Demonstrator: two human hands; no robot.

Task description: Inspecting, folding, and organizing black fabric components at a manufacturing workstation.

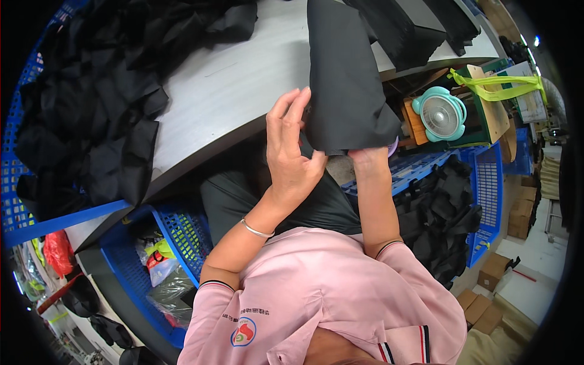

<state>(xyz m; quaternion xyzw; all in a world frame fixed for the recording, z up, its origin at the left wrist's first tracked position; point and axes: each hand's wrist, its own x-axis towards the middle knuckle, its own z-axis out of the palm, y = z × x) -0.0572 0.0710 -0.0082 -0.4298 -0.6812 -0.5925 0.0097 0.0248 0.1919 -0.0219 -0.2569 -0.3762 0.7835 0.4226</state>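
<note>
A long black fabric piece (347,79), looking like a sleeve or tube, stretches from the far table edge down toward me. My right hand (365,156) has gone in under its near hem, so the fingers are hidden and only the wrist shows. Along the left side of the cloth is my left hand (292,143), its fingers stretched upward and apart. The left thumb touches the cloth's lower left corner. A silver bangle (255,229) circles my left wrist.
A grey-white table (225,85) carries a heap of black cloth pieces (91,103) at left and more black pieces (407,36) at far right. A small turquoise fan (440,114) stands at right. Blue baskets hold black cloth (441,213) at right and bagged items (167,274) at lower left.
</note>
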